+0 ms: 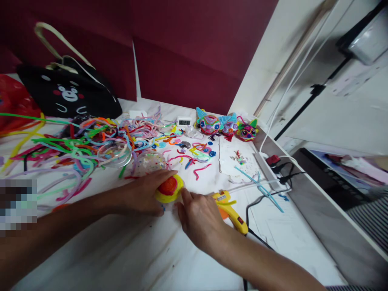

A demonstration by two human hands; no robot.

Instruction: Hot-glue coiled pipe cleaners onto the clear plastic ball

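Note:
A round piece [168,186], red-orange in the middle with a yellow ring, rests near the table's centre. My left hand [144,192] grips it from the left, thumb and fingers curved round its edge. Close against its right side is my right hand [198,214], its fingers bent and pressed together; whether they pinch anything is too small to tell. Just right of that hand lies a yellow glue gun [232,213] with an orange part under it. A clear, speckled dome [150,162] sits behind my left hand.
Tangled coloured pipe cleaners [81,149] cover the left side. Three decorated animal heads [209,124] stand at the back, beside a small digital clock [184,121]. A black bag [68,93] is at the back left. A power strip [269,171] and cables run along the right edge.

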